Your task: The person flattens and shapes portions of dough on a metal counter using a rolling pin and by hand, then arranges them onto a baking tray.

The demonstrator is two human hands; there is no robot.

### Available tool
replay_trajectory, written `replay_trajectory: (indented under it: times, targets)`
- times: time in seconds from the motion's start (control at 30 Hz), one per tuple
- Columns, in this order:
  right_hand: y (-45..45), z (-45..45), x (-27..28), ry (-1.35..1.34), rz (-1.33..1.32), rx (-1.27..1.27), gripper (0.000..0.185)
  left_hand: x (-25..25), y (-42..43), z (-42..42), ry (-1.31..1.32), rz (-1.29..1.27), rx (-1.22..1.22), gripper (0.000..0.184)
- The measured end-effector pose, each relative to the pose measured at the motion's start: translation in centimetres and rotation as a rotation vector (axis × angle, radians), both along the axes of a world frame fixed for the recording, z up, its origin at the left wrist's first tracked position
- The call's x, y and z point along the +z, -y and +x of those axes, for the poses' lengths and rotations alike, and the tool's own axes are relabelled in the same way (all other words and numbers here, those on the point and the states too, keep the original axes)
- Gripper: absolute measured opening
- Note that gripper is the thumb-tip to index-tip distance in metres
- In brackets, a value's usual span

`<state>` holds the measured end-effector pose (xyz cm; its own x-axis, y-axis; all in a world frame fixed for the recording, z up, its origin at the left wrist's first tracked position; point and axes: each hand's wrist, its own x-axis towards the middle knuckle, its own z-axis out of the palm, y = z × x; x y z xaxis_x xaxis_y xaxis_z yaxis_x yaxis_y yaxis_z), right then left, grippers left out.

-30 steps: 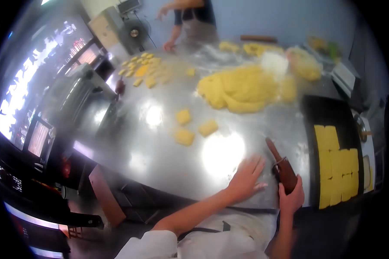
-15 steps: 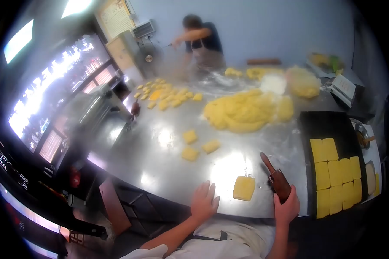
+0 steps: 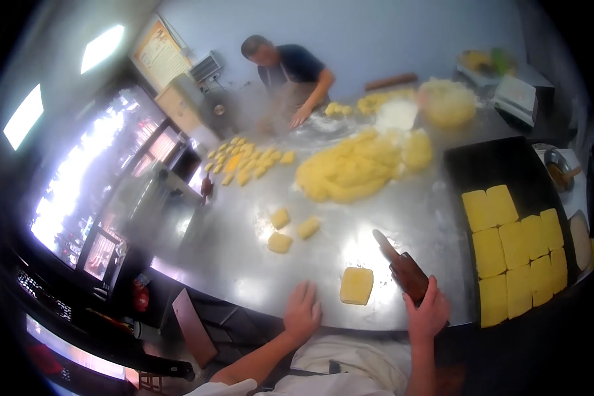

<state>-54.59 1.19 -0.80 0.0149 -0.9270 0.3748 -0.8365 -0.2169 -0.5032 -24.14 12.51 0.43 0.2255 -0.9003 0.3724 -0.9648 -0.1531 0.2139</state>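
Observation:
My left hand (image 3: 303,310) rests at the front edge of the metal table (image 3: 244,231), palm down, its fingers stretched and holding nothing. To its right lies a flattened square of yellow dough (image 3: 356,286), touched by neither hand. My right hand (image 3: 428,309) is wrapped round the near end of a dark wooden rolling pin (image 3: 408,274), which slants away to the left beside the square. Beyond are three small dough pieces (image 3: 280,242). On the right, a black tray (image 3: 475,162) carries several flat yellow squares (image 3: 519,290).
A large dough mound (image 3: 350,168) lies mid-table, with white flour (image 3: 396,115) behind it. Several small dough pieces (image 3: 243,162) are at the far left. A co-worker (image 3: 290,76) leans over the far side. A scale (image 3: 516,99) and a metal bowl (image 3: 558,171) stand at the right.
My left hand has moved left and nearer, uncovering the dough square. My right hand keeps its hold on the rolling pin. The co-worker's raised arm has come down to the table.

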Motion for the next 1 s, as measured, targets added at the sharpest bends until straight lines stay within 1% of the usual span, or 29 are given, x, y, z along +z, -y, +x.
replay_trajectory:
  times: [0.2,0.37,0.57,0.67,0.77,0.87,1.0]
  targets:
    - [0.2,0.4,-0.1,0.069,-0.012,0.019,0.088,1.0,0.5,-0.3,0.011,0.003,-0.016,0.058]
    - [0.5,0.6,0.4,0.069,-0.004,0.057,0.087,1.0,1.1,-0.1,0.004,0.027,-0.009,0.058]
    - [0.6,0.5,0.2,0.023,0.083,0.073,0.087,1.2,1.5,-0.1,-0.021,0.059,0.012,0.060]
    - [0.7,0.9,0.0,0.039,-0.015,0.074,0.087,1.1,1.6,0.4,-0.022,0.040,0.005,0.060]
    - [0.4,0.9,0.4,-0.003,-0.041,0.080,0.087,0.7,1.0,0.6,-0.031,0.023,-0.005,0.061]
    - [0.1,1.0,0.4,-0.022,0.017,0.066,0.087,0.7,1.0,0.8,-0.036,0.026,-0.002,0.061]
    - [0.1,1.7,0.0,0.022,0.023,0.011,0.087,0.8,1.1,1.3,-0.002,0.036,-0.005,0.060]
